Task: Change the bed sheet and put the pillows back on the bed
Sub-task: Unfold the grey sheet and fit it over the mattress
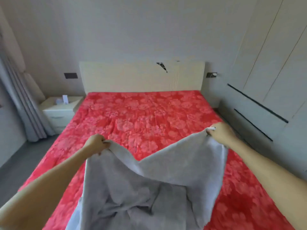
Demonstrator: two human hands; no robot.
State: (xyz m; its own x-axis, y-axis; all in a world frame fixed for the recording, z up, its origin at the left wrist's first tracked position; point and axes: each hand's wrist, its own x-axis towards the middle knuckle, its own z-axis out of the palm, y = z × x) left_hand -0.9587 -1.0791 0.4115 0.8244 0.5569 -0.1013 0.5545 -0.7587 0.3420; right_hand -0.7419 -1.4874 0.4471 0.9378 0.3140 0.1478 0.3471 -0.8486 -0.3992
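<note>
A red flowered cover [141, 120] lies spread over the whole bed, up to the pale headboard [126, 77]. A grey sheet [149, 185] hangs bunched over the foot of the bed in front of me. My left hand [95, 144] grips its upper edge on the left. My right hand [221, 134] pinches the upper edge on the right, held a little higher and farther out. The sheet sags in a V between both hands. No pillows are in view.
A pale nightstand [59, 112] with a small box on it stands left of the bed, beside grey curtains [21, 103]. A white wardrobe [265, 72] with dark handle strips runs along the right side. Grey floor [18, 165] shows on the left.
</note>
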